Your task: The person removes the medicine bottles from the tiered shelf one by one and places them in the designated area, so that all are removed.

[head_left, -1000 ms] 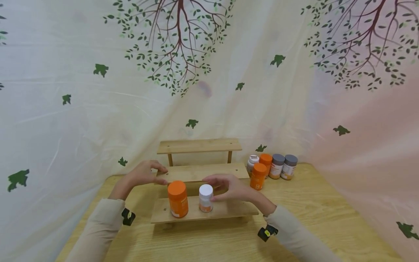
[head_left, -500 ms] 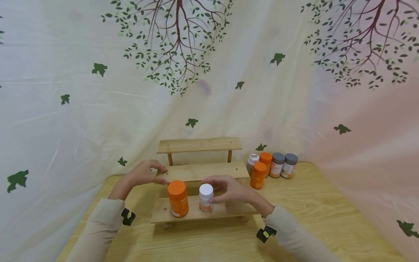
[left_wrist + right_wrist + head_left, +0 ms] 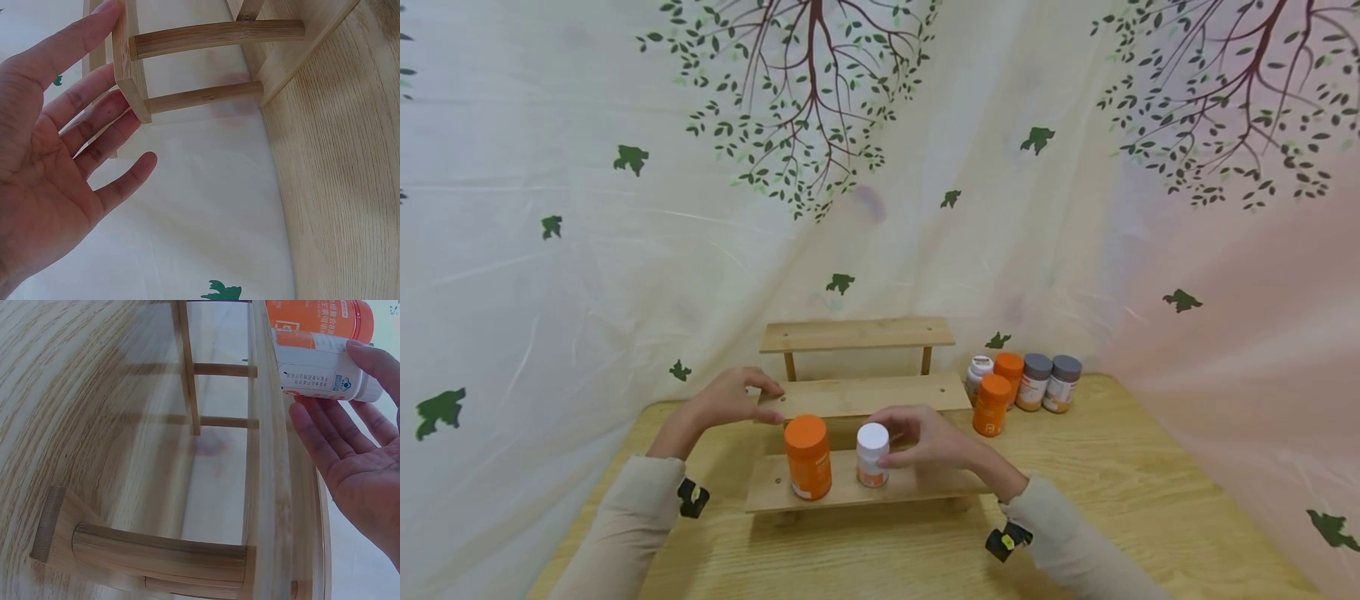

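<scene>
White-capped bottle (image 3: 872, 454) touched by right hand (image 3: 929, 437), grip loosely open

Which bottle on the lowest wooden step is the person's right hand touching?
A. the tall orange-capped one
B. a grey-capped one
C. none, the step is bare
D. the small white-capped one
D: the right hand has its fingertips against the white-capped bottle, while the orange-capped bottle beside it stands untouched.

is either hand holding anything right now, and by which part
Right hand touches the small white-capped bottle at its upper side with its fingertips. Left hand rests straight fingers on the wooden shelf's middle-tier end.
</scene>
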`<act>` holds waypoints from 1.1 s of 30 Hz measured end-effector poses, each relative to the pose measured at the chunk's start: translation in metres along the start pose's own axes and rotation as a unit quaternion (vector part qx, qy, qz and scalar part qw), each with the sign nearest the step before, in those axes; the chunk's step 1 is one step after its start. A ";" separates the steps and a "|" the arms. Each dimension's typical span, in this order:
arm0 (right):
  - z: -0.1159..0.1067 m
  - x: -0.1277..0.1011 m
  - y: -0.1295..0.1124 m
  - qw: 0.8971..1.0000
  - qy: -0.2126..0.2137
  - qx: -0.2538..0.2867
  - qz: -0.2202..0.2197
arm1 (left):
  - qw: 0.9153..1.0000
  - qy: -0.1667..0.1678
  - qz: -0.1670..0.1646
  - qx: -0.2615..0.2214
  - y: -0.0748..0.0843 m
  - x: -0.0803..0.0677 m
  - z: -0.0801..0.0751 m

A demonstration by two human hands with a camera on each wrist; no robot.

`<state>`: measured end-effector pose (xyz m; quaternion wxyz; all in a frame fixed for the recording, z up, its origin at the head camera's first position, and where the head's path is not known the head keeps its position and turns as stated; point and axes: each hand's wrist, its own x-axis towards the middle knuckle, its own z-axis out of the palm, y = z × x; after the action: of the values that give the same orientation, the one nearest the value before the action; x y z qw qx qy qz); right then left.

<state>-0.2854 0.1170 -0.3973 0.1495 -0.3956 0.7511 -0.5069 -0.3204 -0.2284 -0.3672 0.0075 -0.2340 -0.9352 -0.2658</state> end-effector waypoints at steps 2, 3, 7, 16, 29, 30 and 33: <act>-0.001 0.001 0.004 1.000 -0.003 0.001 -0.004 | 1.000 0.001 0.000 0.002 0.000 0.000 0.000; -0.001 0.001 0.004 1.000 -0.004 0.003 -0.006 | 1.000 0.001 0.001 0.002 0.001 0.000 0.000; -0.003 0.001 0.005 1.000 -0.005 0.004 -0.009 | 1.000 0.002 0.003 0.000 0.000 0.000 0.000; -0.017 0.000 -0.003 1.000 0.014 -0.005 -0.004 | 1.000 0.002 0.004 0.001 -0.006 0.002 0.001; -0.062 -0.020 -0.014 0.997 0.061 -0.042 -0.019 | 1.000 0.005 0.009 -0.007 -0.006 0.001 0.002; -0.066 -0.022 -0.016 0.997 0.064 -0.045 -0.024 | 1.000 0.006 0.009 -0.008 -0.006 0.001 0.002; -0.080 -0.028 -0.019 0.995 0.075 -0.051 -0.040 | 1.000 0.006 0.013 -0.010 -0.007 0.001 0.001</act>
<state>-0.3090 0.1857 -0.3498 0.0524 -0.3929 0.7687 -0.5020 -0.3244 -0.2323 -0.3712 0.0141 -0.2446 -0.9292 -0.2767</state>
